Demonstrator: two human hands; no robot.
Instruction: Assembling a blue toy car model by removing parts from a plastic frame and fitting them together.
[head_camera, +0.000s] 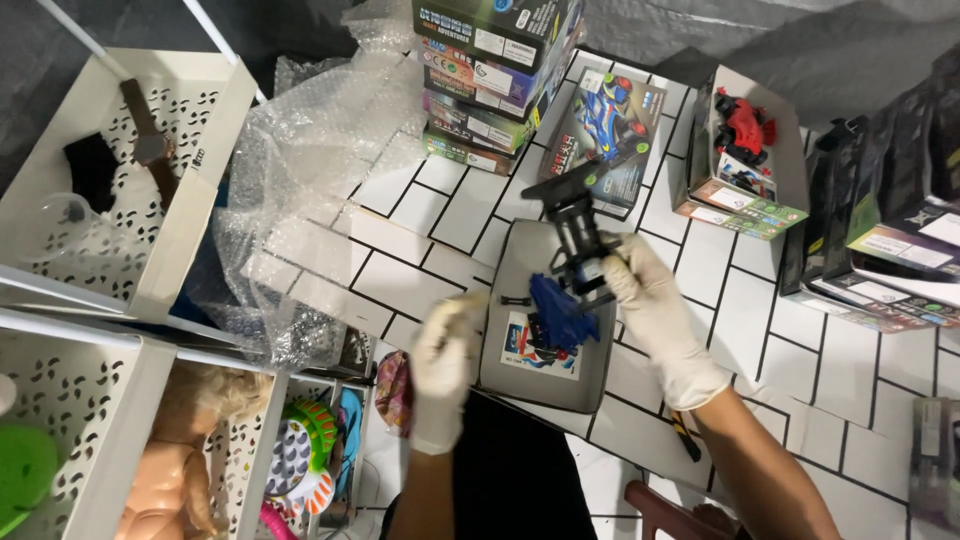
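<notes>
Holding a black toy car chassis (578, 235), the right hand (655, 315) pinches its 6 o'clock end above the grey tray (520, 375); the left hand (443, 365), blurred, grip unclear, hovers at the tray's 9 o'clock edge.

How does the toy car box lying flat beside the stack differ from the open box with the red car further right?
The flat toy car box is closed, showing a blue car picture on its lid; the open box exposes an actual red toy car. The flat box touches the stack of boxes; the open box sits apart. Both rest on the white tiled floor.
</notes>
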